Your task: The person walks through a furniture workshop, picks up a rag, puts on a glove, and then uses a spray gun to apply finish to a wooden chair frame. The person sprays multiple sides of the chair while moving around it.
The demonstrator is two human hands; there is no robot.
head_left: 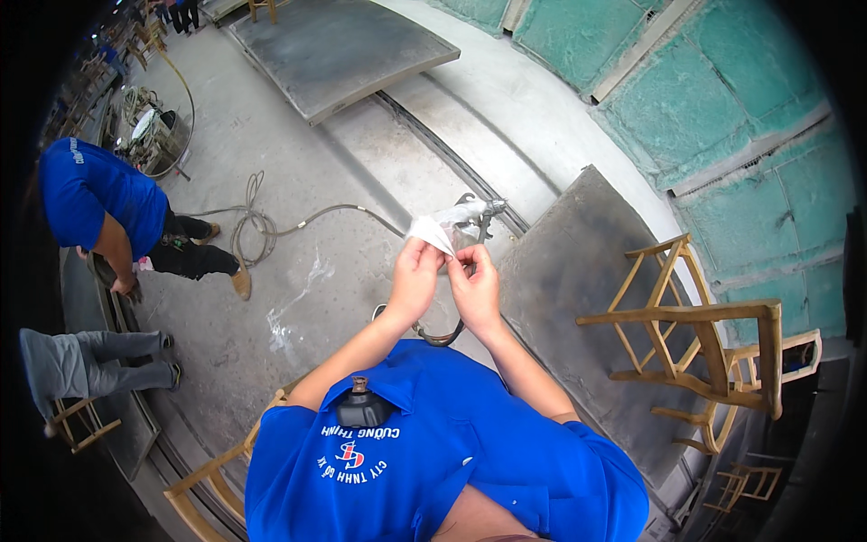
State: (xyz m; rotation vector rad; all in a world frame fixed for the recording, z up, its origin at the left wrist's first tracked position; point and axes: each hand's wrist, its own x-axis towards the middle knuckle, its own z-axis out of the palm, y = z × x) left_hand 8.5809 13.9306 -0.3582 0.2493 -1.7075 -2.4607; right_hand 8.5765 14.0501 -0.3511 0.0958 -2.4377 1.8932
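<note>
From afar I see a dark slab [564,289] at four o'clock, a wooden chair [677,313] at three, a coiled hose [341,207] toward ten. My left hand [418,271] and right hand [476,287] sit near centre, a spray gun [489,209] just beyond at one; both hands' fingers pinch a white sheet [433,232] at twelve.

A wooden chair frame [677,313] stands on the right, near a green wall [754,99]. On the left, a co-worker in a blue shirt [113,194] is near a person in grey trousers [126,359]. A dark platform [339,54] lies toward the top.
</note>
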